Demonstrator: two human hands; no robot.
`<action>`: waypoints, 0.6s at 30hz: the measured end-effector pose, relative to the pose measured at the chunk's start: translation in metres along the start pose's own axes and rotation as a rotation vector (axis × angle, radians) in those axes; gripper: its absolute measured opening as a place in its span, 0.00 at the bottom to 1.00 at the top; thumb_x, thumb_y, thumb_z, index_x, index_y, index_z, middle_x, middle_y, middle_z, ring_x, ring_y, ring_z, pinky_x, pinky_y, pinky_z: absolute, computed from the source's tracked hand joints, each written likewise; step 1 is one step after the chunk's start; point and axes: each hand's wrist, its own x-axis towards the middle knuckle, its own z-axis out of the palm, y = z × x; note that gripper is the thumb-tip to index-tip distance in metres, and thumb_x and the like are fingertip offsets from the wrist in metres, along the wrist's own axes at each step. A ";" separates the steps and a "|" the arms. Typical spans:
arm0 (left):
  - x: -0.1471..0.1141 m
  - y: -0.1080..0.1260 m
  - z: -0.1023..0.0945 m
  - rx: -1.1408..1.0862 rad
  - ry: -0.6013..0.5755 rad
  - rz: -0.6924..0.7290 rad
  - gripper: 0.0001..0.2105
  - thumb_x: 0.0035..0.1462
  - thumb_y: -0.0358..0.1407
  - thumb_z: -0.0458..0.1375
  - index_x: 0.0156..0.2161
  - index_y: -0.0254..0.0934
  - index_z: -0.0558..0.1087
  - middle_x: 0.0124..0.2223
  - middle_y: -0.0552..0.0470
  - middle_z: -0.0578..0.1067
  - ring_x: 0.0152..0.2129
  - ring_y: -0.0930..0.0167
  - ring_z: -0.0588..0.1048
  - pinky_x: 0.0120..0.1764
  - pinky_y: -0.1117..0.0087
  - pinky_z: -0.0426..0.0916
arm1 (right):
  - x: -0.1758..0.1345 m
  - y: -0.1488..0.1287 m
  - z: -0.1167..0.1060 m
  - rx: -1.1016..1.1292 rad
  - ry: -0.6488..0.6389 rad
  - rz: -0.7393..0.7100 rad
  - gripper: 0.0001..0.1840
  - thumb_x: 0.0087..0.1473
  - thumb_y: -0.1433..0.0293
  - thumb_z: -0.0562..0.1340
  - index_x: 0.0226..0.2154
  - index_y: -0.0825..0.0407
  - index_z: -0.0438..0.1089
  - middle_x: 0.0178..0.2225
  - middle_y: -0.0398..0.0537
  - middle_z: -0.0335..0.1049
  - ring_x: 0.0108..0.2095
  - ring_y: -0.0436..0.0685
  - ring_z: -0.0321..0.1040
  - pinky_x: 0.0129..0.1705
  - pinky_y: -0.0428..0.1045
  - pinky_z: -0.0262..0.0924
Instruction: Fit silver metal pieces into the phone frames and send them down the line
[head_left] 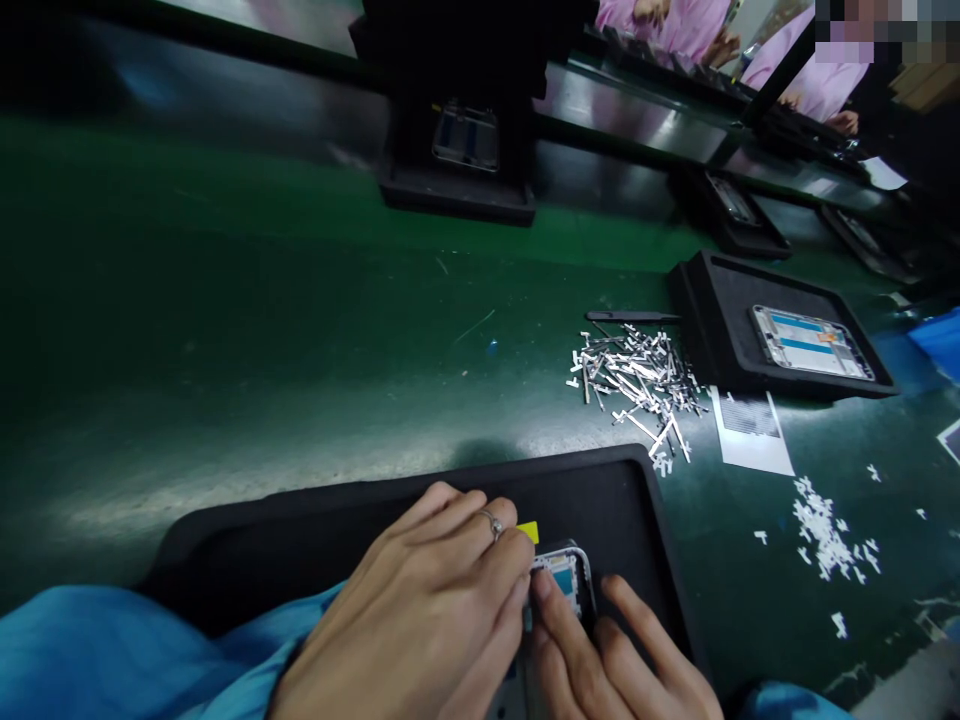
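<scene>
A long green counter (225,330) runs through a dim workshop, its mat scuffed and glossy under overhead light, with a dark rail and steel strip along the far edge. Beyond that rail, people in pink coats (810,80) work at another line. Near the person, a black tray (300,530) lies on the counter, and in its right part sits a metal phone frame (568,580) with a blue patch inside. The left hand (420,620), wearing a ring, lies over the frame's left side with fingers curled down and pressing on it, beside a small yellow tab (529,530). The right hand (607,660) comes up from below, its fingers spread and laid flat, one fingertip resting on the frame; it grips nothing. Both sleeves are blue. Farther right, a heap of small silver metal strips (637,375) lies loose on the counter, black tweezers (630,317) just behind it, then a second tray (772,330) holding another frame (812,342). A white paper slip (750,430) and scattered white bits (825,530) lie nearby.
</scene>
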 end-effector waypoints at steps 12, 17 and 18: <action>0.003 0.001 0.000 -0.097 -0.028 -0.093 0.15 0.50 0.27 0.41 0.22 0.39 0.67 0.24 0.58 0.75 0.24 0.72 0.74 0.35 0.69 0.65 | -0.004 -0.005 0.007 -0.023 0.022 0.035 0.15 0.55 0.80 0.49 0.27 0.54 0.69 0.38 0.44 0.69 0.25 0.47 0.59 0.36 0.48 0.62; -0.003 0.000 0.001 -0.087 -0.032 -0.139 0.14 0.51 0.27 0.41 0.25 0.39 0.69 0.28 0.56 0.75 0.27 0.71 0.74 0.37 0.68 0.66 | 0.003 0.000 0.000 0.001 0.021 0.005 0.15 0.55 0.79 0.48 0.28 0.55 0.69 0.37 0.46 0.70 0.23 0.46 0.60 0.33 0.46 0.64; -0.004 0.001 0.002 -0.087 -0.031 -0.148 0.14 0.51 0.27 0.41 0.25 0.38 0.69 0.28 0.56 0.75 0.27 0.71 0.74 0.37 0.68 0.66 | 0.005 0.002 -0.002 0.011 0.013 -0.002 0.16 0.55 0.80 0.48 0.28 0.55 0.69 0.36 0.46 0.70 0.23 0.46 0.61 0.32 0.46 0.64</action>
